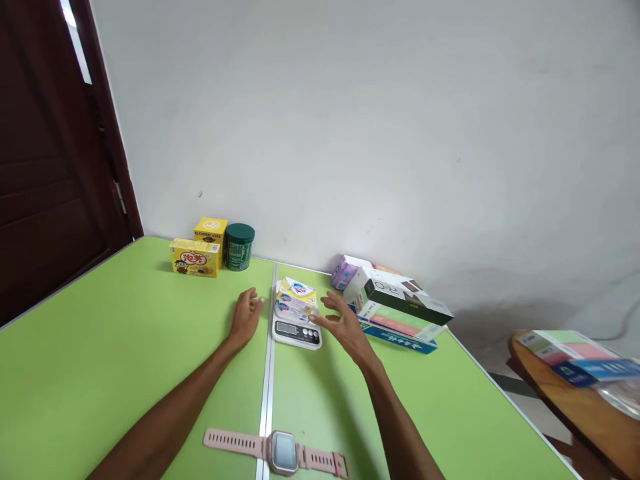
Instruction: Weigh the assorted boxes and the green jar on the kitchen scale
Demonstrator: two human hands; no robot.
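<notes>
A small stack of soap boxes (299,293), printed yellow and white, rests on a white digital kitchen scale (296,337). The scale's grey display and buttons face me. To the left of the scale, my left hand (246,319) is held apart from it, thumb and fingers loosely spread with nothing in them. My right hand (345,325) is at the right side of the boxes, fingers parted and the thumb near the lower box. Whether that thumb touches the box I cannot tell. Closer to me, a pink smartwatch (285,453) lies stretched out across the table's metal seam.
Yellow cartons (196,259) and a green canister (239,247) stand at the back left of the green table (150,347). Stacked boxes (400,307) and a purple pack (345,272) sit at the back right. Beyond the right edge, a wooden stool (565,393) bears another box (580,357).
</notes>
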